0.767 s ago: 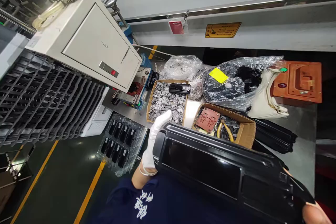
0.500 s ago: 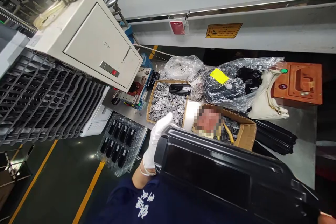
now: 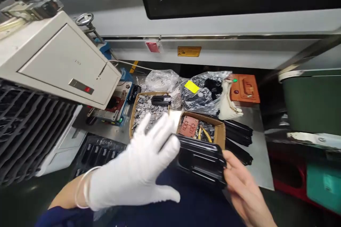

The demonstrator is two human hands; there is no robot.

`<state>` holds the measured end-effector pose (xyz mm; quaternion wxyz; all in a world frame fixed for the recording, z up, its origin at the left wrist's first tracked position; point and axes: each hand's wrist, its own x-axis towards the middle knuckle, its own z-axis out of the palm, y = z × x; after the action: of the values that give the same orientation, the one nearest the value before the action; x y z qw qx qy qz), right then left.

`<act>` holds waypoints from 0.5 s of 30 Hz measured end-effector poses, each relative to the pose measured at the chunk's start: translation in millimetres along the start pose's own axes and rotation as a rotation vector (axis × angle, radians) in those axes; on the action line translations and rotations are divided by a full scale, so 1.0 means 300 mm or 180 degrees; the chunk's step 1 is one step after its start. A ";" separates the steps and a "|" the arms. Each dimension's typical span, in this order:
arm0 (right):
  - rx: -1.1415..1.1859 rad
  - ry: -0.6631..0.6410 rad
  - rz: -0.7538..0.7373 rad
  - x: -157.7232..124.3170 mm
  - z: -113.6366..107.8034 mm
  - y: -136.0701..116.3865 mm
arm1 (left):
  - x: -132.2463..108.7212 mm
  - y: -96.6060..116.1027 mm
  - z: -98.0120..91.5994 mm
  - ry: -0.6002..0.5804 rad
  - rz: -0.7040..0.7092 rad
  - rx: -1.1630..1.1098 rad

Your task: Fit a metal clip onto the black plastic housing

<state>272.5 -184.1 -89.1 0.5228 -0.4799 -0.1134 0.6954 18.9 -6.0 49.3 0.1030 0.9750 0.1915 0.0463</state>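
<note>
My right hand (image 3: 243, 184), bare, grips the right end of a glossy black moulded plastic panel (image 3: 202, 159) with thumb and fingers. The panel has raised ribs, and its left part is hidden behind my other hand. My left hand (image 3: 138, 166) wears a white glove and spreads its fingers in front of the panel's left end; I cannot tell whether it touches. Just beyond are a carton of small grey metal clips (image 3: 149, 110) with a black part (image 3: 161, 100) on top, and a cardboard box (image 3: 220, 133) holding a reddish block (image 3: 189, 126) and yellow-handled pliers (image 3: 204, 134).
More black panels (image 3: 238, 133) lie on the metal table (image 3: 262, 163) at right. Behind are clear plastic bags (image 3: 201, 94), a white pouch (image 3: 229, 101) and an orange case (image 3: 244, 88). A grey cabinet (image 3: 66, 60) juts in at left, above a blue-framed press (image 3: 117, 106).
My left hand has let go of the panel and opened. The panel has turned and now shows a narrower side, with my right hand at its end. The view has shifted right.
</note>
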 end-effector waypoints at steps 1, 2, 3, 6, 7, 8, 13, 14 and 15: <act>-0.0031 -0.0105 -0.0057 0.015 0.014 -0.004 | 0.026 0.019 0.046 0.0040 0.0141 0.0163; -0.0100 -0.0149 -0.0141 0.026 0.025 -0.006 | 0.049 0.031 0.094 0.0088 0.0195 0.0283; -0.0195 -0.0201 -0.0200 0.033 0.034 -0.006 | 0.068 0.038 0.139 0.0150 0.0224 0.0363; -0.0428 -0.0277 -0.0381 0.037 0.060 -0.007 | 0.094 0.027 0.230 0.0233 0.0204 0.0557; -0.0461 -0.0270 -0.0417 0.034 0.072 -0.012 | 0.096 0.021 0.243 0.0253 0.0229 0.0622; -0.0478 -0.0274 -0.0422 0.031 0.085 -0.020 | 0.098 0.014 0.251 0.0261 0.0255 0.0676; -0.0834 -0.0454 -0.0496 0.063 0.123 -0.100 | 0.119 -0.028 0.290 0.0482 0.0214 0.0747; -0.0995 -0.0567 -0.0555 0.093 0.111 -0.116 | 0.115 -0.047 0.307 0.0536 0.0125 0.0681; -0.1200 -0.0600 -0.0621 0.134 0.088 -0.126 | 0.103 -0.070 0.325 0.0590 -0.0027 0.0583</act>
<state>275.3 -125.2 -72.7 0.4757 -0.4888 -0.3355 0.6498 52.4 7.1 -48.8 -0.0044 0.9710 0.2079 0.1181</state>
